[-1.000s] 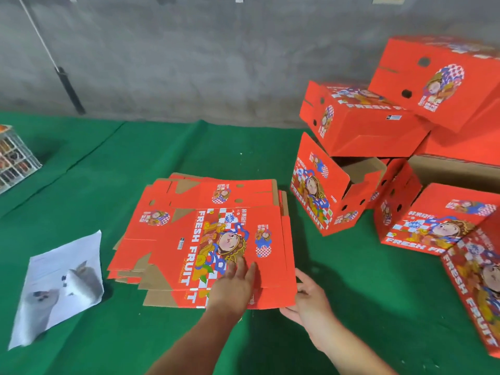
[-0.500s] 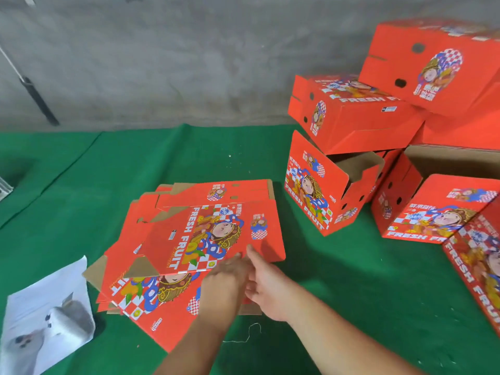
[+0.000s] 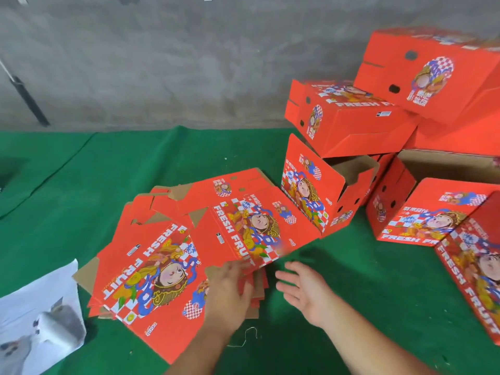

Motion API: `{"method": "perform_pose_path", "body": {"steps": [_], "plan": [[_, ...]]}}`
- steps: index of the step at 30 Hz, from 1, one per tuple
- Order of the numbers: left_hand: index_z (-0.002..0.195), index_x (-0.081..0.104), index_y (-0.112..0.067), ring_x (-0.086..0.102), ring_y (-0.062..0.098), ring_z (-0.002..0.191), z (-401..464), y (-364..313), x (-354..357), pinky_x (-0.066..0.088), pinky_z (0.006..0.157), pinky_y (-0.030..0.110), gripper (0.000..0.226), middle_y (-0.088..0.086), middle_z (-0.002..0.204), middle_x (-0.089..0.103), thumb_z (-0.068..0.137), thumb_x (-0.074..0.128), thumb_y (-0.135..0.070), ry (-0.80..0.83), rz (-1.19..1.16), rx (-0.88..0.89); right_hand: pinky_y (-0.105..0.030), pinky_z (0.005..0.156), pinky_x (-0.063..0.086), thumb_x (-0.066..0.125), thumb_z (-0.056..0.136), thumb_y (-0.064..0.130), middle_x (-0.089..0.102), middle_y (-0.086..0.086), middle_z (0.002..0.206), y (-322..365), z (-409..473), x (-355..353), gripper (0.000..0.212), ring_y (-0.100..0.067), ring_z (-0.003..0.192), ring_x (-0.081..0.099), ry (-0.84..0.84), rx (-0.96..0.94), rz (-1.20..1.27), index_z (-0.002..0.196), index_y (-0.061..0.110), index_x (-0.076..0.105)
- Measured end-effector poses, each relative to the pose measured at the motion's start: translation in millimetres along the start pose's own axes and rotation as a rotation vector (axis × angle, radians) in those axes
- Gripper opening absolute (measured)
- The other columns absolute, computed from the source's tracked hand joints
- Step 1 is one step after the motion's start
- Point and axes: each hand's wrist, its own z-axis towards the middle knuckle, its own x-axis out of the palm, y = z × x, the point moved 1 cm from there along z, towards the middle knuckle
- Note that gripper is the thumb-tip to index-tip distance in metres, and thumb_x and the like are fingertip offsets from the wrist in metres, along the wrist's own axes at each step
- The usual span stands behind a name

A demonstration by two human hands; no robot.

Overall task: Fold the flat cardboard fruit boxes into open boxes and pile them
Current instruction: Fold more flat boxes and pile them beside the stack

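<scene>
A stack of flat red "FRESH FRUIT" boxes (image 3: 151,269) lies fanned out on the green cloth (image 3: 108,169). One flat box (image 3: 251,228) is raised off the stack and tilted, its far end near an open folded box (image 3: 322,190). My left hand (image 3: 227,293) grips the raised box by its near edge. To the right of that edge, my right hand (image 3: 305,290) hovers with fingers spread and touches nothing. Folded boxes are piled at the right (image 3: 351,117), the highest one (image 3: 433,74) leaning on the others.
More folded boxes stand low at the right (image 3: 422,212) and at the frame's right edge (image 3: 476,269). A white printed sheet (image 3: 40,323) lies at the lower left. A grey wall (image 3: 189,63) closes the back, with a dark pole (image 3: 27,101) leaning on it.
The top flat box has been lifted off the stack and swung right toward the open box. My right hand has let go of it; my left hand keeps hold.
</scene>
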Motion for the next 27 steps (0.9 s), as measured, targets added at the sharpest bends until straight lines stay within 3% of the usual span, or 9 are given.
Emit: {"method": "perform_pose_path", "body": {"steps": [4,6,10,13,18,20,22,24,27], "plan": [[0.135,0.054,-0.035,0.051,0.032,0.118,11,15,-9,0.049,0.101,0.042,0.077,0.01,0.134,0.044,0.061,0.066,-0.051,-0.118,-0.44,-0.787,-0.038,0.084,0.052,0.05,0.106,0.035,0.076,-0.003,0.113,-27,3,-2,0.023,-0.026,0.102,0.073,-0.007,0.096,-0.043,0.122,0.023,0.062],[0.137,0.05,-0.026,0.062,0.029,0.104,19,19,-10,0.057,0.082,0.038,0.082,0.014,0.129,0.052,0.06,0.066,-0.048,-0.177,-0.65,-0.902,-0.039,0.085,0.054,0.052,0.105,0.035,0.079,-0.001,0.107,-33,4,2,0.021,-0.026,0.1,0.075,0.003,0.115,-0.062,0.12,0.024,0.063],[0.109,0.059,-0.004,0.058,0.017,0.055,34,26,-2,0.042,0.043,0.023,0.03,0.026,0.098,0.071,0.089,0.076,-0.018,-0.211,-0.843,-0.879,-0.037,0.086,0.056,0.058,0.102,0.034,0.076,0.001,0.11,-38,2,13,0.024,-0.022,0.095,0.076,0.028,0.095,-0.194,0.124,0.025,0.06],[0.092,0.067,-0.007,0.054,0.014,0.048,40,18,-4,0.039,0.044,0.023,0.009,0.014,0.085,0.068,0.093,0.07,-0.015,-0.161,-0.762,-0.878,-0.036,0.1,0.051,0.067,0.094,0.029,0.051,0.0,0.135,-34,2,17,0.062,-0.021,0.113,0.064,-0.033,-0.142,-0.482,0.148,0.029,0.038],[0.078,0.074,-0.012,0.057,0.002,0.06,34,-49,-27,0.046,0.059,0.019,0.013,-0.006,0.069,0.071,0.087,0.065,-0.011,-0.038,-0.61,-0.344,-0.042,0.119,0.025,0.073,0.085,0.041,-0.004,0.012,0.164,2,-3,13,0.1,-0.018,0.146,0.01,-0.126,-0.753,-1.193,0.156,0.056,0.004],[0.089,0.075,-0.007,0.055,0.006,0.067,30,-73,-34,0.047,0.065,0.028,0.019,0.004,0.072,0.067,0.086,0.063,-0.021,0.071,-0.678,-0.196,-0.042,0.115,0.029,0.074,0.085,0.029,0.027,0.011,0.164,23,-5,10,0.084,-0.016,0.146,0.029,-0.212,-0.955,-1.236,0.155,0.049,0.033],[0.11,0.073,-0.01,0.049,0.006,0.07,29,-88,-39,0.045,0.07,0.026,0.022,0.0,0.076,0.056,0.095,0.07,-0.026,0.121,-0.795,-0.174,-0.038,0.103,0.042,0.073,0.086,0.01,0.067,0.007,0.133,39,-8,1,0.054,-0.018,0.122,0.062,-0.293,-1.098,-1.09,0.135,0.031,0.065],[0.129,0.065,-0.023,0.056,0.003,0.083,29,-91,-42,0.048,0.085,0.023,0.034,-0.009,0.09,0.061,0.096,0.068,-0.032,0.118,-0.901,-0.232,-0.036,0.08,0.052,0.068,0.096,0.015,0.077,0.002,0.1,52,-16,-13,0.023,-0.023,0.091,0.072,-0.373,-1.033,-0.853,0.115,0.024,0.076],[0.137,0.058,-0.028,0.06,0.011,0.098,35,-81,-49,0.048,0.101,0.036,0.039,-0.006,0.11,0.066,0.098,0.065,-0.031,0.025,-0.829,-0.355,-0.032,0.067,0.049,0.067,0.097,0.018,0.076,0.003,0.08,65,-31,-48,0.016,-0.017,0.072,0.069,-0.42,-0.813,-0.546,0.09,0.029,0.076]]}}
